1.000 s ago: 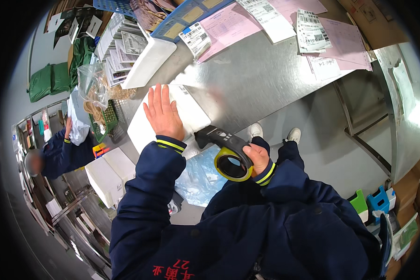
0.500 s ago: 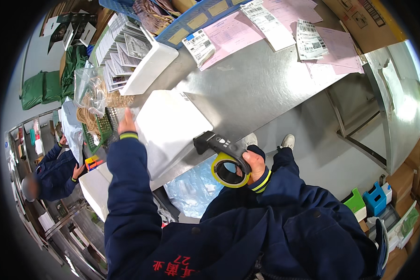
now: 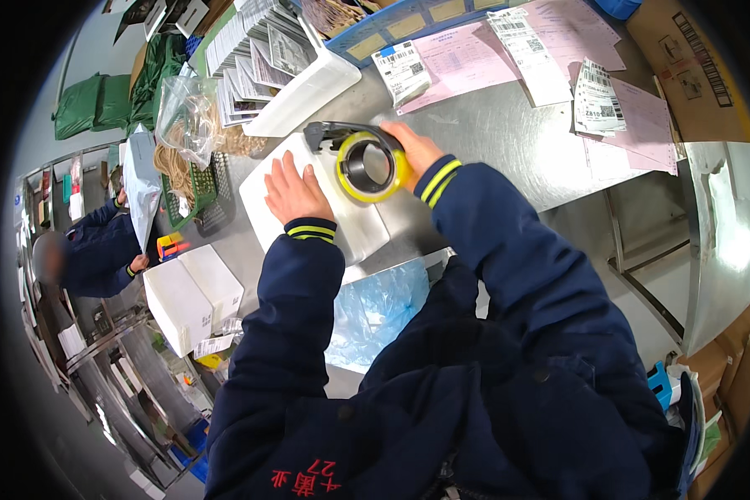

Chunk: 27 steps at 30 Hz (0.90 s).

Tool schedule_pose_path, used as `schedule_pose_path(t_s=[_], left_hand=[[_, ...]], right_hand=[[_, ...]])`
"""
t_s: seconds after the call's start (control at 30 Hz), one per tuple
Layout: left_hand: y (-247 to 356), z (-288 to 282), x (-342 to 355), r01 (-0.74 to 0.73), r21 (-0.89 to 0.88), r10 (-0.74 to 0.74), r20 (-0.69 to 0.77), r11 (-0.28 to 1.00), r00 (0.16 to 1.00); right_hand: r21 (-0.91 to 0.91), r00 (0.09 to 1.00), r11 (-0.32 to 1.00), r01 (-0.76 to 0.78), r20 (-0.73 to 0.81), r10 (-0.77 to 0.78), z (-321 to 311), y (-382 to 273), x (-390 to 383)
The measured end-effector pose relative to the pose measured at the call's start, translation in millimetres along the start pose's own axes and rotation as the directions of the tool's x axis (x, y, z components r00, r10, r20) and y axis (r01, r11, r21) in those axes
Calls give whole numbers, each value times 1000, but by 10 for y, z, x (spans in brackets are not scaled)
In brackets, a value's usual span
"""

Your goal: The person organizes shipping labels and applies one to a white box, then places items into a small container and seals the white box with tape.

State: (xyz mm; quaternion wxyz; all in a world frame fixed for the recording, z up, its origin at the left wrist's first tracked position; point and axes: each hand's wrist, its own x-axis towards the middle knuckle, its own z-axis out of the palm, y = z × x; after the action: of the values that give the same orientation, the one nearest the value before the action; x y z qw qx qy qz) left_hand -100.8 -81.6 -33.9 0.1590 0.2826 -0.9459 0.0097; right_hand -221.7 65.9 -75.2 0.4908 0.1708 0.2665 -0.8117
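A white box (image 3: 357, 232) lies on the metal table in front of me. My left hand (image 3: 296, 192) rests on its top with the fingers spread, holding nothing. My right hand (image 3: 414, 154) grips a black tape dispenser (image 3: 342, 129) carrying a yellow-edged roll of tape (image 3: 398, 172). The dispenser's head is over the far part of the box, close to the left fingertips; whether it touches the box I cannot tell. Most of the dispenser's handle is hidden by the roll and my right hand.
Labels (image 3: 532, 50) and pink sheets (image 3: 467, 62) lie along the table's back. A white bin of cards (image 3: 308, 104) stands beyond the box, a green basket (image 3: 212, 196) to its left. Two white boxes (image 3: 179, 304) stand nearer left. Another person (image 3: 100, 250) holds a pale bag.
My right hand has raised the tape dispenser from beside the table to above the box. My left hand has moved from the box's left edge onto its top.
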Motion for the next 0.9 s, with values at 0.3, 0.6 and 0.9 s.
schedule_pose_path(t_s=[0.3,0.6,0.9], left_hand=[[144,-77,59,-434,75,440,-118,898,890],[133,-145,104,-639,-362,687,7,679,726],[-201,79,1084,-390,-494,509,129,777,851]], right_hand=[[-14,983,985,171,-60,-172,-780,941,-1684],[209,984,970,122,100,-146,-930,1586,-1902],[131,968,959,251,-37,-248,-793,1715,-1881]])
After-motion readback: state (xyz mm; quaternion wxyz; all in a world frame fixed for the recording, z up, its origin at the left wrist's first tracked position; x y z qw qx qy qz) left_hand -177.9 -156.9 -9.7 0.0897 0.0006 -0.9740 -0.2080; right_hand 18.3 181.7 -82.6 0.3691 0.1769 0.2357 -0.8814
